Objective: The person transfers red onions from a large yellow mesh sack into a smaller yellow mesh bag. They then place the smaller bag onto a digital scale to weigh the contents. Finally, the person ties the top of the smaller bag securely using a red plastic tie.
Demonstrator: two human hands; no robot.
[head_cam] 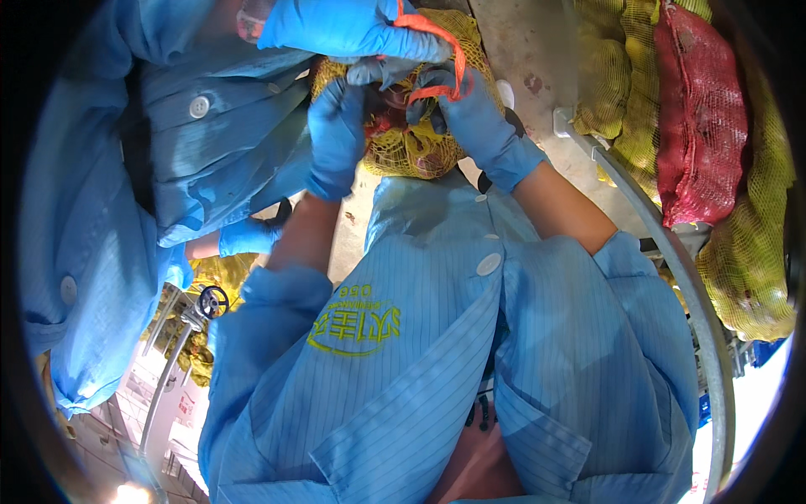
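Note:
A yellow mesh bag [415, 157] stands in front of me with its mouth parted, and red onions [397, 99] show inside. My left hand [340, 129], in a blue glove, grips the bag's near left rim. On the other side, my right hand [478, 116], gloved too, has its fingers curled at the rim. An orange strap [456, 53] runs across the fingers of my right hand. Just above, another person's blue-gloved hand [352, 28] reaches over the bag, touching the strap's upper end. My fingertips are partly hidden among mesh and strap.
A person in a blue work coat [208, 145] stands close on my left. A further gloved hand [249, 238] is by another yellow mesh bag [227, 271]. At right, a bent metal rail [648, 201] runs beside filled yellow sacks [743, 283] and a red sack [702, 120].

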